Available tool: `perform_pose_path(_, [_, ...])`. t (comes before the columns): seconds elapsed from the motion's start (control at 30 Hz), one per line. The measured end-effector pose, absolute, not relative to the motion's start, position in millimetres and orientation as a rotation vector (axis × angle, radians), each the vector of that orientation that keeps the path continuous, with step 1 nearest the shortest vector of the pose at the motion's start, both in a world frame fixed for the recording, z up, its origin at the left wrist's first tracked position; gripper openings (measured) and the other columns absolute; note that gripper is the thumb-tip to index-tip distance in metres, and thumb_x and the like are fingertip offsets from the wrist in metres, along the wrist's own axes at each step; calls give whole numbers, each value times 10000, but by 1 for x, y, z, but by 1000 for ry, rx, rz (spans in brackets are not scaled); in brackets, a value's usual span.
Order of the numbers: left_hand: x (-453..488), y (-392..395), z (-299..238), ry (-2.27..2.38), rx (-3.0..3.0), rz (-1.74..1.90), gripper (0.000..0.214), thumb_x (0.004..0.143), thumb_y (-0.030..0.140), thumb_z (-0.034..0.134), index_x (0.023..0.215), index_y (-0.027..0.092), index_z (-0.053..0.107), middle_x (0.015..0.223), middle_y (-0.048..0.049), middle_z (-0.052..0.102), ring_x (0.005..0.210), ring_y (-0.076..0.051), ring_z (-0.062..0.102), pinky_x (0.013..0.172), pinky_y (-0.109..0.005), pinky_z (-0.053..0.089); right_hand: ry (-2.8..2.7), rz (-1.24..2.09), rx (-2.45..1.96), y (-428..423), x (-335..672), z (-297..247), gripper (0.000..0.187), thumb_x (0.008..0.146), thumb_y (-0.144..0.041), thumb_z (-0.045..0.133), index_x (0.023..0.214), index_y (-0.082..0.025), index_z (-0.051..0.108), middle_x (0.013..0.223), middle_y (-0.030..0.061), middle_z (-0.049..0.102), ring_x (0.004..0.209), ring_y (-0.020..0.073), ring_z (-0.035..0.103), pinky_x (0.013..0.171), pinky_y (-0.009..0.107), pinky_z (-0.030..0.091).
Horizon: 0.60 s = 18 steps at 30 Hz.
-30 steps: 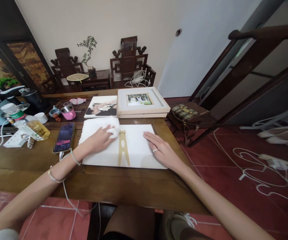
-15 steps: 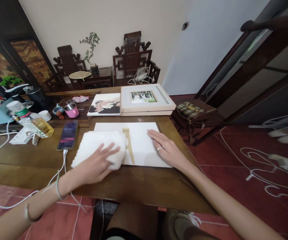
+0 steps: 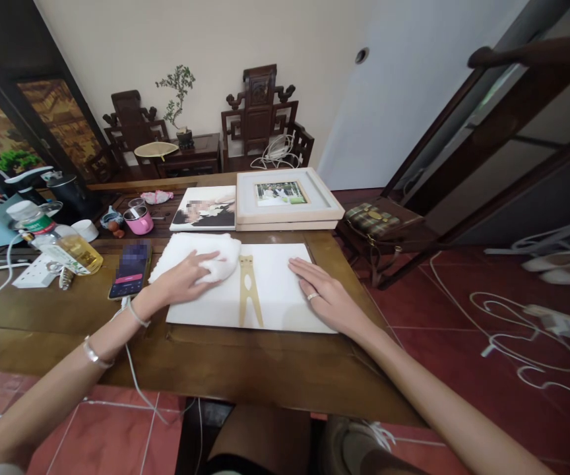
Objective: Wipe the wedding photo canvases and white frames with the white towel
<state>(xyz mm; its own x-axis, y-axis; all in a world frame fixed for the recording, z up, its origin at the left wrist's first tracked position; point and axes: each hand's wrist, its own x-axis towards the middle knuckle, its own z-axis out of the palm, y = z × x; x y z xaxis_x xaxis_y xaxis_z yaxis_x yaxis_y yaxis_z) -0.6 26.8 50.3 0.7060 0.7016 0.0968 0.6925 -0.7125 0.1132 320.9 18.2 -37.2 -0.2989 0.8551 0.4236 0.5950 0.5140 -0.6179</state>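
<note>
My left hand (image 3: 189, 274) is closed over a folded white fluffy towel (image 3: 186, 251), pressing it onto the upper left part of a flat white panel (image 3: 285, 290). The panel lies on the brown wooden table (image 3: 285, 366). A tan A-shaped piece (image 3: 248, 290) runs down the panel's middle, just right of the towel. At the panel's right side, my right hand (image 3: 322, 293) rests flat with its fingers stretched out. A ring is on one of its fingers.
Behind the panel lie a photo print (image 3: 203, 208) and a pale wooden picture frame (image 3: 289, 198). To the left are a phone (image 3: 130, 270) on a white cable, a tilted bottle (image 3: 62, 241), a power strip (image 3: 35, 270) and a pink cup (image 3: 138, 221).
My left hand has slid the towel up and away from me, uncovering the panel's lower left and the whole A-shaped piece. My right hand has stayed in place on the panel.
</note>
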Motion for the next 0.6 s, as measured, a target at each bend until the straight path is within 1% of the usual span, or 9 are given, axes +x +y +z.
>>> perform_pose_path(0.07, [-4,2,51,1088,2834,159,307,936,240,486,676,162,631,1435,-82,476,1399,-236,339,1187,-483,166,-2011,452,-1176,18,321,-37,432,917,-224,403,1314,-228,573,1390,67,555,1346,258,445,1140,559,332])
perform_pose_path(0.13, [-6,-28,53,1012,2821,131,257,876,135,495,679,174,656,1441,-49,473,1426,-232,279,1197,-502,127,-2012,452,-1174,18,321,-37,431,920,-230,402,1316,-224,572,1392,71,553,1345,259,446,1139,558,334])
perform_pose_path(0.2, [-6,-57,55,967,2805,123,250,834,111,519,642,183,663,1466,-25,441,1431,-239,266,1203,-501,105,-2018,450,-1175,18,321,-37,430,923,-238,398,1316,-214,572,1394,79,550,1344,262,447,1138,559,335])
perform_pose_path(0.3, [-6,-81,58,949,2778,97,279,829,117,527,584,185,643,1484,-3,416,1430,-244,269,1205,-495,104,-2030,436,-1178,18,321,-38,432,926,-242,391,1312,-179,575,1391,105,548,1344,268,446,1140,559,330])
perform_pose_path(0.37, [-6,-78,59,952,2777,76,288,857,124,507,613,181,651,1479,-12,422,1431,-239,266,1203,-498,112,-2029,432,-1180,18,321,-38,432,925,-239,394,1312,-179,575,1390,105,550,1342,266,448,1141,557,330])
perform_pose_path(0.43, [-6,-62,59,974,2784,71,288,902,146,475,694,174,673,1469,-37,435,1428,-228,275,1200,-502,120,-2018,437,-1177,19,320,-39,430,920,-235,404,1314,-208,574,1391,82,553,1341,262,451,1141,555,332])
perform_pose_path(0.5, [-5,-35,57,1042,2783,78,307,949,210,448,746,166,674,1457,-66,447,1421,-228,294,1191,-505,143,-2008,442,-1172,19,320,-39,430,915,-232,412,1315,-230,574,1388,65,557,1340,260,453,1141,554,334])
perform_pose_path(0.6, [-2,11,53,1184,2779,118,382,984,353,426,742,154,644,1437,-106,467,1400,-253,334,1165,-500,220,-2008,443,-1170,18,321,-39,431,915,-233,413,1314,-233,575,1386,64,559,1341,261,451,1139,557,335])
